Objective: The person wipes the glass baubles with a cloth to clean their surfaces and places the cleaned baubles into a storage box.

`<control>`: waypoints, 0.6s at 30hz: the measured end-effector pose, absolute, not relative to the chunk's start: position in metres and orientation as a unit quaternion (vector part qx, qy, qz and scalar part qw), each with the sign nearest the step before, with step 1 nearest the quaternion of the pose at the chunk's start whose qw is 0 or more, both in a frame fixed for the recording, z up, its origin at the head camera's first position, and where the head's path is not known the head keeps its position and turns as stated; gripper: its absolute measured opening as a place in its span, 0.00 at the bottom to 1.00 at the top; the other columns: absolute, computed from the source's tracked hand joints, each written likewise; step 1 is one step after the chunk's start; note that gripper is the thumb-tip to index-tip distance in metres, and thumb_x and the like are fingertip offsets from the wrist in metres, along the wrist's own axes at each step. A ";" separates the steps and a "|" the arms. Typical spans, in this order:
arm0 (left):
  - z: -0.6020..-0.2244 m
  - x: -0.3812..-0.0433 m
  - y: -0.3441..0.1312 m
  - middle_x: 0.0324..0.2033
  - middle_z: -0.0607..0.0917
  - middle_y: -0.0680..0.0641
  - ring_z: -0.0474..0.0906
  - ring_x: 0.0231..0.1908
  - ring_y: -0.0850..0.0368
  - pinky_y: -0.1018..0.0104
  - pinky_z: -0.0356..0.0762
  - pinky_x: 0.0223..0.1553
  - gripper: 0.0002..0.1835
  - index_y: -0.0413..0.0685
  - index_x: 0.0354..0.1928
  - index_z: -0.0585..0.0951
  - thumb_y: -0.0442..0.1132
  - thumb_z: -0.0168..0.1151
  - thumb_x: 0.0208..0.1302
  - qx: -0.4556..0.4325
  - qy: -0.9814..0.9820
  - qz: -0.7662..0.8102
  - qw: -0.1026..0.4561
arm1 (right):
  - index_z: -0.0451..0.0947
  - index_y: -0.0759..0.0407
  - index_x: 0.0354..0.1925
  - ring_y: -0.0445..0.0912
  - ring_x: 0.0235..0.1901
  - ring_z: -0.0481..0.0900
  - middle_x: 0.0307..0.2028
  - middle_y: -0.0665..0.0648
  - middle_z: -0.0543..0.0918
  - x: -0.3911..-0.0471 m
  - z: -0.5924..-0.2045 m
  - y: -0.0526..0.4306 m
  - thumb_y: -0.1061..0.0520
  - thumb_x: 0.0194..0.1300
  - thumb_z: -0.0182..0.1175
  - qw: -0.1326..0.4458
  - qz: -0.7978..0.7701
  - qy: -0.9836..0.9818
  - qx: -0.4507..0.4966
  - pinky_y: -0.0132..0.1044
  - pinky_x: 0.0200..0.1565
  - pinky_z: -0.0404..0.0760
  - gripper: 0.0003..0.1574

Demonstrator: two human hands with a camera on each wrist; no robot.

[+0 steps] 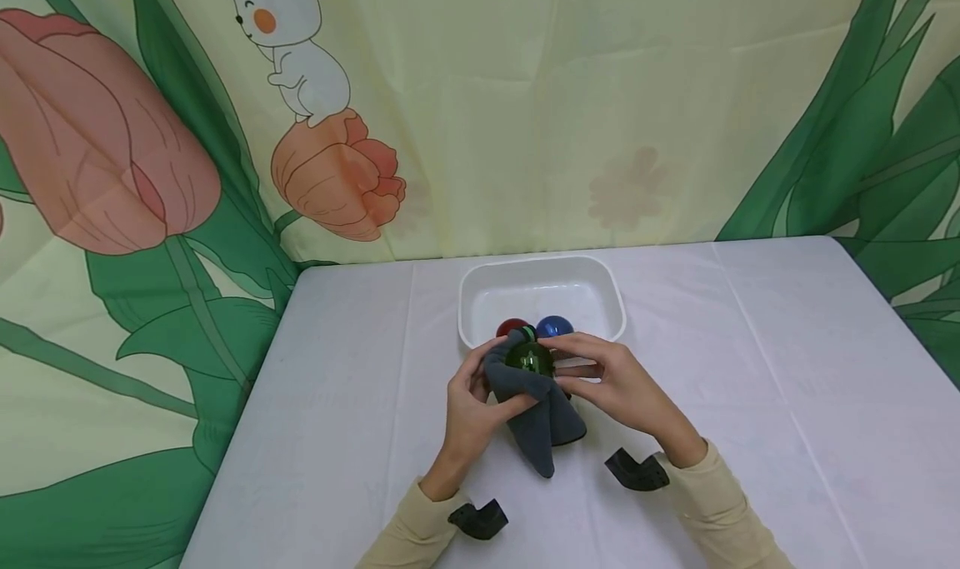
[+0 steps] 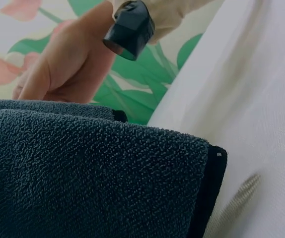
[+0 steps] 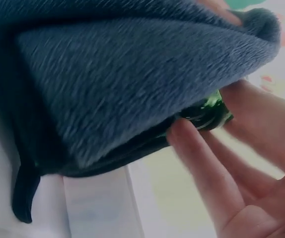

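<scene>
A shiny green ball [image 1: 529,357] sits partly wrapped in a dark grey-blue cloth [image 1: 536,394], held just above the table in front of the tray. My left hand [image 1: 474,406] grips the cloth around the ball's left side, thumb across the front. On the other side my right hand [image 1: 611,377] holds the ball with its fingertips. In the right wrist view, fingers [image 3: 202,168] touch the green ball [image 3: 213,101] beneath a fold of cloth [image 3: 132,84]. The cloth [image 2: 93,168] hides the ball in the left wrist view.
A white tray [image 1: 542,262] stands behind my hands, with a red ball [image 1: 512,327] and a blue ball [image 1: 555,326] at its near side. The table [image 1: 352,386] has a white cover. A printed curtain [image 1: 495,94] hangs behind it.
</scene>
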State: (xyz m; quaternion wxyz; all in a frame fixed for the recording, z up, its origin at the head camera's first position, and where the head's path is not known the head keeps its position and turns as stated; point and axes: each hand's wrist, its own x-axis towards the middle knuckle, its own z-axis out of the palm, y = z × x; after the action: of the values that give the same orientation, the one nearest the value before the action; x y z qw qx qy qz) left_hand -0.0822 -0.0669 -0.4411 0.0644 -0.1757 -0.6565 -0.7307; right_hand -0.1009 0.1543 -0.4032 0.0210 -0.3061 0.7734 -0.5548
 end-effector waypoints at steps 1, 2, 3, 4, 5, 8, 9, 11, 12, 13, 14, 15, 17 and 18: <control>-0.441 -0.082 -0.067 0.59 0.79 0.35 0.79 0.57 0.55 0.65 0.76 0.61 0.37 0.40 0.66 0.71 0.33 0.76 0.53 -0.175 -0.660 -0.728 0.065 | 0.74 0.65 0.63 0.55 0.53 0.83 0.59 0.65 0.78 -0.101 -0.403 0.154 0.69 0.61 0.66 0.030 -0.560 0.773 -0.297 0.37 0.48 0.85 0.32; -0.441 -0.082 -0.067 0.59 0.79 0.35 0.79 0.57 0.55 0.65 0.75 0.61 0.37 0.40 0.66 0.71 0.34 0.76 0.54 -0.175 -0.664 -0.724 0.066 | 0.74 0.66 0.63 0.55 0.52 0.83 0.59 0.66 0.78 -0.100 -0.403 0.154 0.68 0.61 0.66 0.038 -0.564 0.773 -0.289 0.35 0.48 0.85 0.32; -0.441 -0.082 -0.068 0.59 0.79 0.36 0.79 0.57 0.55 0.65 0.75 0.61 0.37 0.40 0.66 0.71 0.34 0.76 0.54 -0.175 -0.666 -0.722 0.066 | 0.74 0.65 0.64 0.56 0.53 0.83 0.59 0.66 0.78 -0.101 -0.403 0.154 0.68 0.61 0.66 0.046 -0.567 0.772 -0.283 0.35 0.48 0.85 0.32; -0.440 -0.081 -0.068 0.59 0.79 0.36 0.79 0.57 0.55 0.65 0.75 0.61 0.37 0.40 0.66 0.71 0.33 0.76 0.53 -0.176 -0.669 -0.719 0.067 | 0.74 0.65 0.64 0.56 0.53 0.83 0.60 0.65 0.78 -0.100 -0.403 0.154 0.67 0.62 0.66 0.051 -0.567 0.774 -0.277 0.34 0.48 0.85 0.31; -0.440 -0.082 -0.068 0.59 0.79 0.36 0.79 0.57 0.55 0.65 0.75 0.61 0.37 0.40 0.65 0.71 0.33 0.76 0.54 -0.177 -0.671 -0.717 0.068 | 0.74 0.64 0.64 0.55 0.53 0.83 0.60 0.65 0.78 -0.100 -0.402 0.154 0.66 0.62 0.67 0.057 -0.566 0.775 -0.274 0.35 0.49 0.85 0.31; -0.440 -0.082 -0.069 0.58 0.79 0.35 0.79 0.57 0.55 0.65 0.75 0.61 0.36 0.39 0.65 0.72 0.29 0.74 0.53 -0.179 -0.673 -0.714 0.070 | 0.74 0.62 0.64 0.53 0.54 0.82 0.60 0.63 0.78 -0.100 -0.401 0.155 0.65 0.61 0.68 0.059 -0.557 0.779 -0.282 0.40 0.51 0.84 0.32; -0.439 -0.082 -0.069 0.58 0.80 0.35 0.80 0.56 0.55 0.65 0.76 0.61 0.36 0.39 0.65 0.72 0.28 0.74 0.52 -0.178 -0.673 -0.714 0.070 | 0.74 0.62 0.64 0.52 0.55 0.82 0.60 0.62 0.78 -0.100 -0.401 0.155 0.65 0.60 0.68 0.054 -0.554 0.779 -0.288 0.41 0.52 0.84 0.33; -0.439 -0.082 -0.070 0.57 0.80 0.35 0.80 0.55 0.56 0.66 0.77 0.60 0.36 0.39 0.64 0.72 0.26 0.73 0.52 -0.174 -0.672 -0.717 0.073 | 0.74 0.61 0.64 0.49 0.57 0.81 0.61 0.61 0.78 -0.101 -0.400 0.155 0.66 0.59 0.69 0.041 -0.553 0.775 -0.304 0.45 0.54 0.83 0.35; -0.439 -0.083 -0.070 0.56 0.80 0.35 0.81 0.54 0.56 0.66 0.77 0.59 0.35 0.39 0.64 0.72 0.26 0.73 0.51 -0.171 -0.671 -0.718 0.075 | 0.74 0.60 0.64 0.48 0.58 0.80 0.61 0.60 0.78 -0.101 -0.400 0.156 0.66 0.58 0.70 0.033 -0.554 0.771 -0.312 0.46 0.54 0.82 0.36; -0.439 -0.083 -0.070 0.56 0.81 0.34 0.81 0.54 0.56 0.66 0.78 0.58 0.35 0.39 0.64 0.72 0.26 0.73 0.51 -0.170 -0.670 -0.718 0.077 | 0.74 0.60 0.64 0.46 0.59 0.79 0.62 0.58 0.77 -0.101 -0.400 0.156 0.66 0.57 0.71 0.026 -0.554 0.768 -0.319 0.46 0.55 0.82 0.36; -0.439 -0.083 -0.071 0.55 0.81 0.34 0.81 0.53 0.56 0.67 0.78 0.58 0.35 0.39 0.64 0.72 0.26 0.73 0.51 -0.169 -0.670 -0.719 0.079 | 0.74 0.59 0.64 0.45 0.60 0.77 0.62 0.57 0.77 -0.101 -0.399 0.156 0.66 0.57 0.71 0.019 -0.556 0.764 -0.326 0.44 0.56 0.81 0.37; -0.439 -0.084 -0.071 0.55 0.81 0.34 0.81 0.53 0.56 0.67 0.78 0.58 0.35 0.38 0.64 0.72 0.26 0.73 0.51 -0.169 -0.669 -0.719 0.081 | 0.75 0.58 0.64 0.44 0.61 0.77 0.63 0.56 0.77 -0.102 -0.400 0.156 0.66 0.57 0.71 0.012 -0.553 0.764 -0.333 0.41 0.57 0.81 0.37; -0.439 -0.084 -0.071 0.56 0.81 0.34 0.81 0.53 0.56 0.67 0.78 0.58 0.35 0.38 0.64 0.72 0.26 0.73 0.52 -0.172 -0.667 -0.720 0.083 | 0.76 0.56 0.63 0.42 0.63 0.74 0.63 0.54 0.77 -0.102 -0.401 0.155 0.66 0.57 0.71 -0.002 -0.540 0.768 -0.344 0.36 0.60 0.78 0.35; -0.439 -0.084 -0.071 0.56 0.80 0.34 0.81 0.54 0.56 0.67 0.78 0.58 0.35 0.37 0.64 0.72 0.27 0.73 0.52 -0.174 -0.667 -0.720 0.082 | 0.76 0.56 0.63 0.43 0.64 0.74 0.63 0.54 0.78 -0.102 -0.402 0.154 0.65 0.57 0.71 -0.012 -0.528 0.773 -0.351 0.33 0.60 0.77 0.35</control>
State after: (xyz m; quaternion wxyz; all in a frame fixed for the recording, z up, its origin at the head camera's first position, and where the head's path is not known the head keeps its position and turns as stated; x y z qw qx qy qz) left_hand -0.0838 -0.0708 -0.4394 0.0820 -0.1741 -0.6672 -0.7195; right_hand -0.1024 0.1544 -0.4015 -0.0116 -0.3509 0.7731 -0.5282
